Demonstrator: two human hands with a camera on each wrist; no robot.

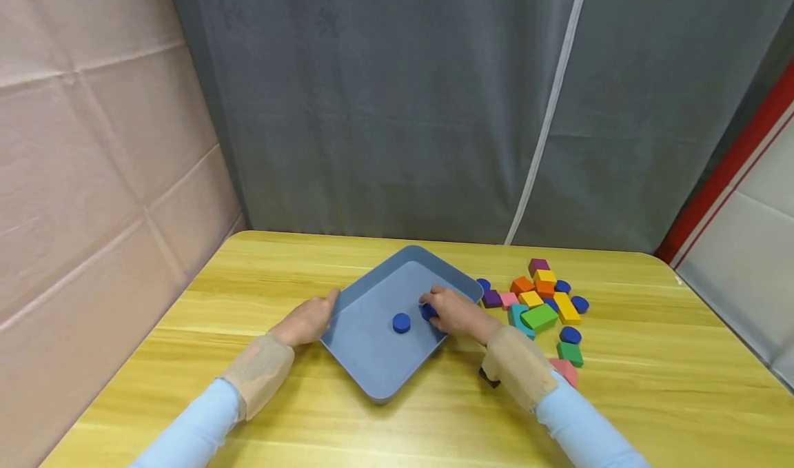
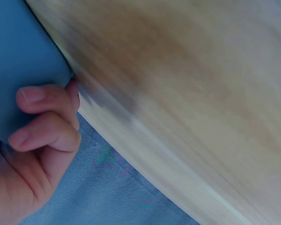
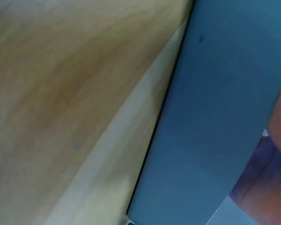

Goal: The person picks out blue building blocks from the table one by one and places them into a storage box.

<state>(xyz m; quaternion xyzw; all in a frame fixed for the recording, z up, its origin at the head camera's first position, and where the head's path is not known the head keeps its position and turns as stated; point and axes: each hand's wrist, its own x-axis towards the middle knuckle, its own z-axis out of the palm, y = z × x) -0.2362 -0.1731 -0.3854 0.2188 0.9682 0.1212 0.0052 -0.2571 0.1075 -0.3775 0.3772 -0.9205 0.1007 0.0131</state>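
Note:
A grey-blue tray point(image 1: 378, 361) sits turned cornerwise on the table. My left hand point(image 1: 307, 321) grips its left rim; in the left wrist view the fingers curl over the tray's wall point(image 2: 28, 51). Inside the tray lies a blue round block point(image 1: 401, 323). My right hand point(image 1: 457, 313) reaches over the right rim and pinches a second blue round block point(image 1: 427, 311) above the tray floor, its fingers partly covering it. In the right wrist view the outer tray wall point(image 3: 210, 117) hides most of that hand.
Several coloured blocks lie right of the tray, among them a green block point(image 1: 539, 318), a long yellow block point(image 1: 566, 308) and a blue round block point(image 1: 570, 335). A dark block point(image 1: 489, 378) shows beside the right forearm. A grey curtain point(image 1: 384, 109) hangs behind the table point(image 1: 298, 399).

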